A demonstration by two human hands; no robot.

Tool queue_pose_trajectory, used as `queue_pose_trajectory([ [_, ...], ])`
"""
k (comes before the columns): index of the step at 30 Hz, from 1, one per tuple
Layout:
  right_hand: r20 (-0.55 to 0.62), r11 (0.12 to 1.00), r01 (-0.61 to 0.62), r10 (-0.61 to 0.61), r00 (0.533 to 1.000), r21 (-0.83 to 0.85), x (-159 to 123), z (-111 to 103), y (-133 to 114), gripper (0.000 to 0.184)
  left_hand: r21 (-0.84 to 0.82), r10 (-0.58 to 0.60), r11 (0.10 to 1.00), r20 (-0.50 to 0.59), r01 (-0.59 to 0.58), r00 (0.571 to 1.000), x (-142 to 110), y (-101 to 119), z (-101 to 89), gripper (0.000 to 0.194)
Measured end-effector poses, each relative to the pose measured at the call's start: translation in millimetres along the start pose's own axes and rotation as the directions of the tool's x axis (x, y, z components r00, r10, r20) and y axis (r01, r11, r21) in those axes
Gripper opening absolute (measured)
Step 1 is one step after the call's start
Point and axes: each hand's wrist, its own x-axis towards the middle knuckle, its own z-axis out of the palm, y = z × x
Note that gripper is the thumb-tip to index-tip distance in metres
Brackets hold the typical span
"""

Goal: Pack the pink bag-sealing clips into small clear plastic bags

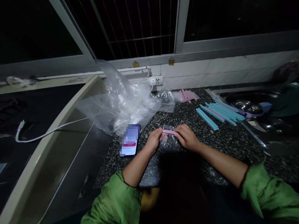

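Between my two hands, above the dark speckled counter, stretches a pink bag clip (170,132), a thin plastic strip lying across a small clear plastic bag (168,142). My left hand (154,140) pinches its left end, and my right hand (187,137) grips the right end with the thumb along it. The bag's film shows above and below the strip; whether the strip is clamped on it I cannot tell. To the right, a pile of blue strips (221,112) with a few pink ones among them lies loose. Further back are shorter pink strips (187,95) on clear plastic film.
A lit phone (130,140) lies left of my hands. Behind it rises a large crumpled clear plastic bag (130,102). A white charging cable (58,125) crosses the raised stove edge at left. At right is a metal sink (257,137) with bowls; a wall socket (157,81) is at the back.
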Motion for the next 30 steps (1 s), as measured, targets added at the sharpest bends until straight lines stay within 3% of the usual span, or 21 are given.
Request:
queue_pose_trajectory([
  [12,-0.007,1.0,0.013,-0.013,1.0,0.001,0.2,-1.0,0.4,0.011,-0.065,-0.062,0.996,0.005,0.062,0.998,-0.4,-0.6,1.2,0.049],
  [30,-0.014,1.0,0.023,-0.023,1.0,0.011,0.8,-2.4,0.5,0.013,-0.031,-0.041,0.999,0.023,0.042,0.999,1.3,-3.5,-0.6,0.045],
])
